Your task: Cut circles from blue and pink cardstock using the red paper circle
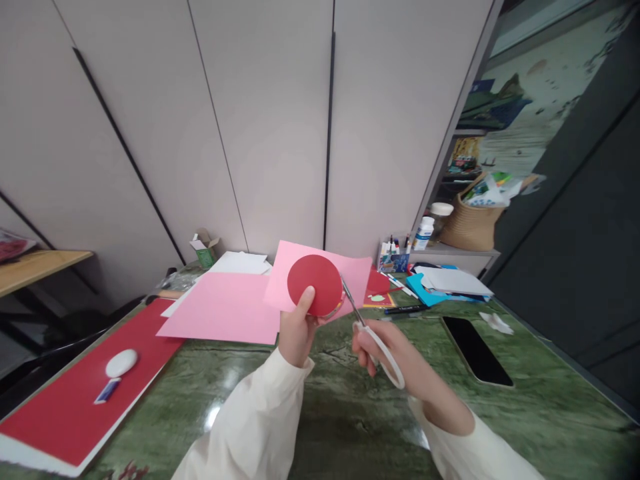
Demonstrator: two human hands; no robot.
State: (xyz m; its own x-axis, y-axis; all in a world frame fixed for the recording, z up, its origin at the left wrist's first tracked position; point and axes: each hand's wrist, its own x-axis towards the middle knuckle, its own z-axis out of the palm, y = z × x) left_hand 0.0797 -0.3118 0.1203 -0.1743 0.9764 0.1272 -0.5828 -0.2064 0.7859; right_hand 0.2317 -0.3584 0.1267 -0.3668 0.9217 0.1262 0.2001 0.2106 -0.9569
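Pinched in the left hand (295,330) — thumb on the front, fingers hidden behind — a red disc (315,280) laid flat against a pink sheet (357,273), both held up in the air above the tabletop (350,413). Closed through the white loops of the scissors (363,327), the right hand (385,350); blades up at the disc's right edge, tips over the pink, seemingly close together, though hard to tell exactly how far.

Best done, by the look of it, with the thumb pressed firmly enough to stop any sliding between disc and sheet. Feed the paper into the blades by turning the left hand a little at a time, rather than swinging the scissors round. Cut with the inner part of the blades, in short bites, never snapping fully shut — a cleaner curve that way. Hug the rim without nicking the red. Move the pinch along well ahead of the cut.

Further out on the tabletop: a second pink sheet (225,310) lying flat beyond the left hand, a red sheet (65,407) at the left edge, a dark phone (477,350) to the right.
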